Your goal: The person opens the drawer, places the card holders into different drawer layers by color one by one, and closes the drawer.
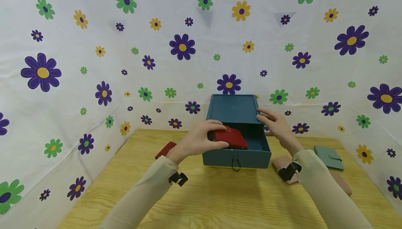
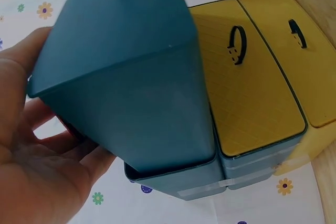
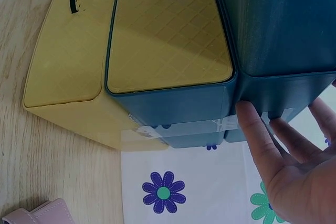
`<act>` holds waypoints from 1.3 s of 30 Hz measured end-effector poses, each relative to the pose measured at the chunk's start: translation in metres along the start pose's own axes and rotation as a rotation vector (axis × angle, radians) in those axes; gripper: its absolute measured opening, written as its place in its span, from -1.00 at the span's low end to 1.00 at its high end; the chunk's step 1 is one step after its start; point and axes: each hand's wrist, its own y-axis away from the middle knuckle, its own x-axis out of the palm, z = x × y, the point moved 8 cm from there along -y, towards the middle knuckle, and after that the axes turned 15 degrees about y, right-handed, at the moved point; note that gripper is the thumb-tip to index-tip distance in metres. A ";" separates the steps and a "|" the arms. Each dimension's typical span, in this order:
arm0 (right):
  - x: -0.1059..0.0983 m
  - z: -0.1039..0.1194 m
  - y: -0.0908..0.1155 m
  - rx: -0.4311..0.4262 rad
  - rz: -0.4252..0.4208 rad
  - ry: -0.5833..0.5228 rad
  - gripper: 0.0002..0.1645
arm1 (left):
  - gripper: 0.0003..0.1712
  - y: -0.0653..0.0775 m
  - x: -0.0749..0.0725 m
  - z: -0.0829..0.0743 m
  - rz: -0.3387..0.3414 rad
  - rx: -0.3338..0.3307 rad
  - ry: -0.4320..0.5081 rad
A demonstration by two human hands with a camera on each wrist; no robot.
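The blue drawer unit [image 1: 233, 108] stands at the back of the table with its top drawer [image 1: 216, 158] pulled out. My left hand [image 1: 196, 139] grips a red wallet [image 1: 231, 138] over the drawer's left part, thumb at the front and fingers across the top. In the left wrist view, the drawer [image 2: 142, 98] hides most of the wallet beside my left hand [image 2: 47, 171]. My right hand [image 1: 277, 127] rests its extended fingertips on the unit's right side. From the right wrist, those fingers [image 3: 260, 145] touch the blue side wall.
Lower yellow drawer fronts [image 3: 173, 40] with dark loop pulls sit under the open drawer. Another red wallet [image 1: 165, 149] lies left of the unit. To the right lie a green wallet [image 1: 329, 157] and pink wallets [image 1: 279, 161]. A flowered cloth [image 1: 182, 82] hangs behind the wooden table [image 1: 220, 201].
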 end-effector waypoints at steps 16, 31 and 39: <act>0.000 0.000 -0.001 -0.016 0.006 -0.013 -0.23 | -0.55 0.001 -0.013 0.000 -0.096 0.051 -0.013; -0.001 -0.003 -0.001 0.001 -0.004 0.003 -0.23 | -0.68 0.020 -0.037 0.021 -0.260 0.011 -0.001; 0.000 -0.001 -0.001 0.000 -0.005 0.013 -0.23 | -0.75 0.037 -0.052 0.045 -0.355 -0.045 0.026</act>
